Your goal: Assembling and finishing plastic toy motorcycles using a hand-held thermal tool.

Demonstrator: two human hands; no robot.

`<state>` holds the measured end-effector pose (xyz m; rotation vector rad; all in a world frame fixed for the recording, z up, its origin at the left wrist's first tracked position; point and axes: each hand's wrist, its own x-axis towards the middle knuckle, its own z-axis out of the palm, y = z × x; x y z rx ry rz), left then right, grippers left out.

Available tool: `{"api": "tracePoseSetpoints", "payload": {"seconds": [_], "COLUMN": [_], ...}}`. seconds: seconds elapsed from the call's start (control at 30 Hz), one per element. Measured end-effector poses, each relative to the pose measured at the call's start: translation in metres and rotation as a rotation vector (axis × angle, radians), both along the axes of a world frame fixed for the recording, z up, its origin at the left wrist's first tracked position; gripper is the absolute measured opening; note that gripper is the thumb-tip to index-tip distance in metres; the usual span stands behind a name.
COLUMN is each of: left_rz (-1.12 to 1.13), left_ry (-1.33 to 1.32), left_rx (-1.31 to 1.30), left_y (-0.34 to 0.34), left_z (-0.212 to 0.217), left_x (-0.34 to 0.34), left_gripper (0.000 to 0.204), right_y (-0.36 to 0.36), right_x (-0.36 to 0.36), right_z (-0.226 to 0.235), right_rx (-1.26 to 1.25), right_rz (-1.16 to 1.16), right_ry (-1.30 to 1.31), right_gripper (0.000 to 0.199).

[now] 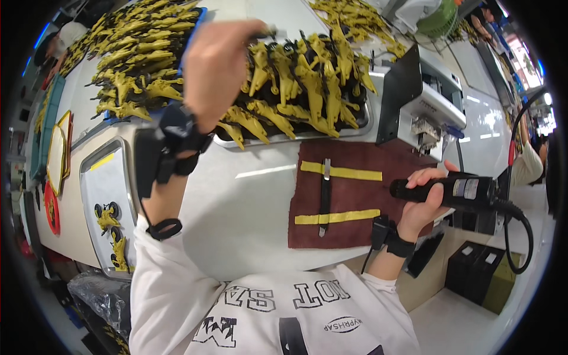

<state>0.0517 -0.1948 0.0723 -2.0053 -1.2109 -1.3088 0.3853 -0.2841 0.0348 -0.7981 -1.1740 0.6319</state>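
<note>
Head view shows your left hand (216, 65) raised over the metal tray (331, 134) heaped with yellow-and-black plastic toy parts (296, 89), fingers curled, grip unclear. Your right hand (423, 204) is wrapped around a black cylindrical power tool (452, 192) beside the brown cloth mat (349, 195) on the white counter (236, 207)

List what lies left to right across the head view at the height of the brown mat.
Metal tray with a few yellow toy parts → left forearm in a white sleeve → brown mat with yellow strips → right hand → black corded power tool.
</note>
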Motion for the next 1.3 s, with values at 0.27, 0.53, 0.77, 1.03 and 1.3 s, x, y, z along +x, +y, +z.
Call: {"api": "tracePoseSetpoints", "payload": {"seconds": [0.27, 0.53, 0.77, 1.03, 1.3], "left_rz": [-0.58, -0.708, -0.507, -0.39, -0.395], "left_ry": [0.154, 0.061, 0.208, 0.134, 0.097], "left_rx": [-0.498, -1.004, -1.009, -0.922, -0.936], "left_y": [-0.135, -0.144, -0.113, -0.122, -0.121], "left_z": [-0.047, -0.059, -0.087, -0.098, -0.099], "left_x": [0.103, 0.119, 0.121, 0.129, 0.127], "left_gripper": [0.046, 0.078, 0.089, 0.083, 0.083], "right_y": [0.003, 0.0, -0.008, 0.054, 0.077], "right_x": [0.003, 0.013, 0.023, 0.032, 0.022], "right_z": [-0.001, -0.007, 0.003, 0.075, 0.071], "right_rx": [-0.026, -0.063, 0.07, 0.143, -0.014], "right_rz": [-0.056, -0.13, -0.042, -0.191, -0.186], "right_ry": [-0.047, 0.003, 0.112, -0.056, -0.099], "right_gripper": [0.058, 0.052, 0.065, 0.056, 0.039]}}
